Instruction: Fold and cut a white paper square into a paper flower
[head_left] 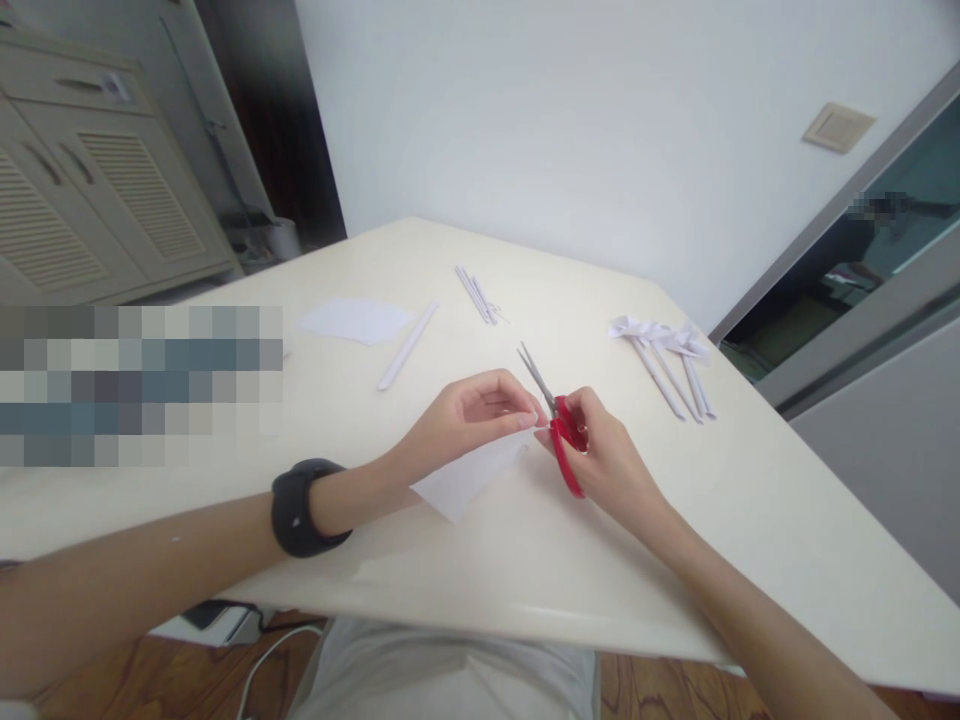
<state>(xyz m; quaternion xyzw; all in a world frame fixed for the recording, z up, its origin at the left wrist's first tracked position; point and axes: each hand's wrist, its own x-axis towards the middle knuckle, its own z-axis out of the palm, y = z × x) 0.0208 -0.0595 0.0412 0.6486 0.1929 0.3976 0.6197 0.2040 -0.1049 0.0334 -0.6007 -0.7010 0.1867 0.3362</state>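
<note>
My left hand (486,408) pinches a piece of white paper (466,476) between thumb and fingers; the sheet hangs down over the table towards me. Beside it, my right hand (616,455) is closed around the red handles of a pair of scissors (568,458). The blades point up and away from me, slightly parted, past the paper rather than across it. My right fingertips come close to the paper's upper corner at my left fingertips; whether they touch it I cannot tell.
On the white table (465,580) lie a rolled paper tube (407,348), a cut paper sheet (356,320) and several thin paper rolls (474,296). Folded paper pieces (658,336) on paper sticks lie to the right. A wall borders the far edge; a blurred patch covers the left.
</note>
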